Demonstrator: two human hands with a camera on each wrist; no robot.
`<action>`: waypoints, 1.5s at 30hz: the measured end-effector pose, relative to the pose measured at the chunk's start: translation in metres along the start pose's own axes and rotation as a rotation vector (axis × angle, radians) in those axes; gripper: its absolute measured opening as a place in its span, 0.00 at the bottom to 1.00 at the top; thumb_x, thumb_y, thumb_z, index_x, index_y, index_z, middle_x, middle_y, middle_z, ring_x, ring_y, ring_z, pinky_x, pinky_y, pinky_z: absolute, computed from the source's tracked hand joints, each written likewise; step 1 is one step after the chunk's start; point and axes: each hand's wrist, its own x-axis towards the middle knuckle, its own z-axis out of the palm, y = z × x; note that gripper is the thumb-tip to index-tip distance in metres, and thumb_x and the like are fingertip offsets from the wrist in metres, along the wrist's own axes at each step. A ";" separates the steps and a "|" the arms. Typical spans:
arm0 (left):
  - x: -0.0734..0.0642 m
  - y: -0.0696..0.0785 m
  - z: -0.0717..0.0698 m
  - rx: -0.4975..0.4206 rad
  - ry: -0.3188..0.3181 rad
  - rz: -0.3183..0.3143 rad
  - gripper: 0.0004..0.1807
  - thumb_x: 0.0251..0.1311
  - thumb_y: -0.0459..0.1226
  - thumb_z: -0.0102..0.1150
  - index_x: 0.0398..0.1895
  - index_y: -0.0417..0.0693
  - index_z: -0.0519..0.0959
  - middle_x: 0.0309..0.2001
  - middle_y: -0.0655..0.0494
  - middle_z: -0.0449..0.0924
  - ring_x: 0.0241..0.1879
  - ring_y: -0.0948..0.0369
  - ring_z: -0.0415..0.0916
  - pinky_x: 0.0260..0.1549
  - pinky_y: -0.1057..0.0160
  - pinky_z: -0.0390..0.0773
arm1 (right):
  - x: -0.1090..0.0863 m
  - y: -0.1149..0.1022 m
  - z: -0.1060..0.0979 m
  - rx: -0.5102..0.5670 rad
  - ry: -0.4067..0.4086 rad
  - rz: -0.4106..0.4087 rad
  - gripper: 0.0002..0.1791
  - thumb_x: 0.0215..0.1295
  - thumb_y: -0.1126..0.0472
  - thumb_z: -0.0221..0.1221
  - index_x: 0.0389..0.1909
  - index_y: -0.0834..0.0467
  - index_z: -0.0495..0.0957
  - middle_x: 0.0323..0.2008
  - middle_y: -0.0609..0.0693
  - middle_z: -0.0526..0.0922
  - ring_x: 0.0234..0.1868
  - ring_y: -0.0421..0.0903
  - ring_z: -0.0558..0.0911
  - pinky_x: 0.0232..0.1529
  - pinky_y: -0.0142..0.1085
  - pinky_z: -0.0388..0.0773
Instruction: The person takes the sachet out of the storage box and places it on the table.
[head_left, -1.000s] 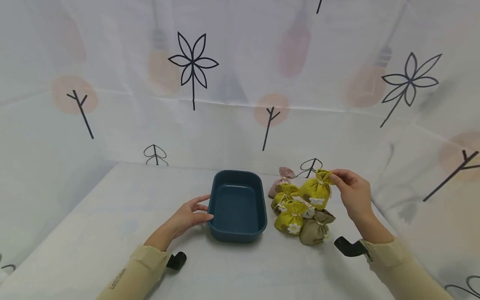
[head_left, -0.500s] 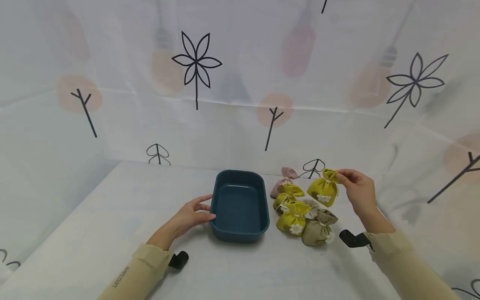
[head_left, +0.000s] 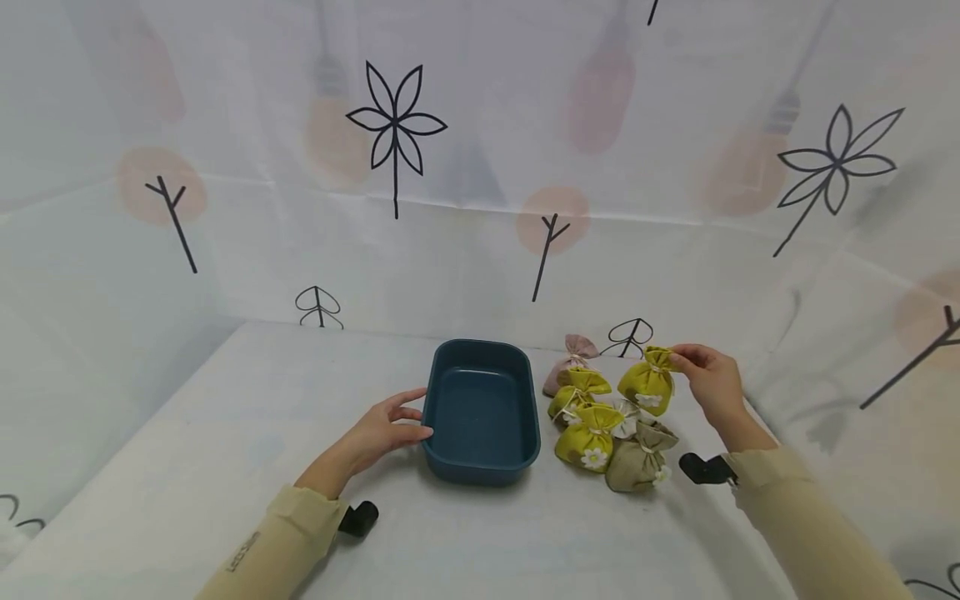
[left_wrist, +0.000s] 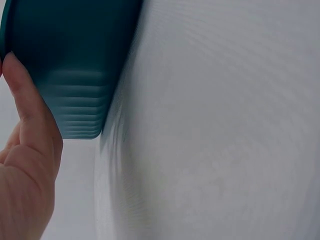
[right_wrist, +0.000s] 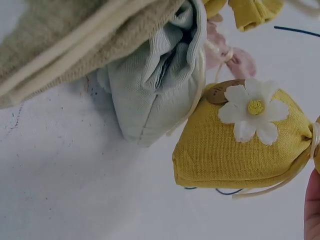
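My left hand (head_left: 384,431) rests against the left side of a dark blue rectangular bin (head_left: 480,473), its fingers fairly straight. In the left wrist view the thumb (left_wrist: 27,92) lies along the bin's outer wall, its tip at the rim. My right hand (head_left: 712,383) pinches the gathered top of a yellow drawstring pouch (head_left: 647,385). A white flower and a small brown tag show on this pouch (right_wrist: 230,160) in the right wrist view. Whether its bottom touches the table cannot be told.
Left of the held pouch, several more drawstring pouches cluster: a pink pouch (head_left: 564,371), a rear yellow pouch (head_left: 567,402), a front yellow pouch (head_left: 581,446), a pale grey pouch (right_wrist: 150,95) and an olive-brown pouch (head_left: 632,465). A patterned cloth (head_left: 480,250) hangs behind the white table (head_left: 465,542).
My right hand has moved the held yellow pouch right, away from the other pouches, then slightly down. My left hand stays at the bin, and the view has shifted a little.
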 end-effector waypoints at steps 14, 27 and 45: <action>0.000 0.000 0.001 -0.002 -0.011 0.006 0.43 0.48 0.36 0.70 0.69 0.52 0.61 0.51 0.42 0.70 0.40 0.55 0.77 0.44 0.59 0.77 | -0.014 -0.027 0.004 0.069 -0.060 0.039 0.17 0.62 0.52 0.60 0.42 0.62 0.80 0.37 0.52 0.82 0.40 0.45 0.75 0.49 0.54 0.64; -0.001 0.001 0.002 -0.008 -0.009 0.009 0.41 0.50 0.34 0.69 0.69 0.51 0.61 0.51 0.41 0.69 0.39 0.56 0.77 0.44 0.60 0.77 | 0.035 0.067 0.023 -0.110 -0.077 0.053 0.22 0.61 0.41 0.55 0.45 0.54 0.79 0.41 0.47 0.80 0.41 0.42 0.74 0.36 0.43 0.70; -0.001 0.002 0.002 -0.002 -0.013 0.008 0.42 0.49 0.35 0.69 0.69 0.51 0.61 0.51 0.41 0.69 0.39 0.56 0.76 0.45 0.59 0.77 | 0.023 0.068 0.024 -0.093 -0.065 0.079 0.34 0.58 0.34 0.53 0.54 0.56 0.75 0.46 0.53 0.78 0.45 0.47 0.76 0.48 0.56 0.68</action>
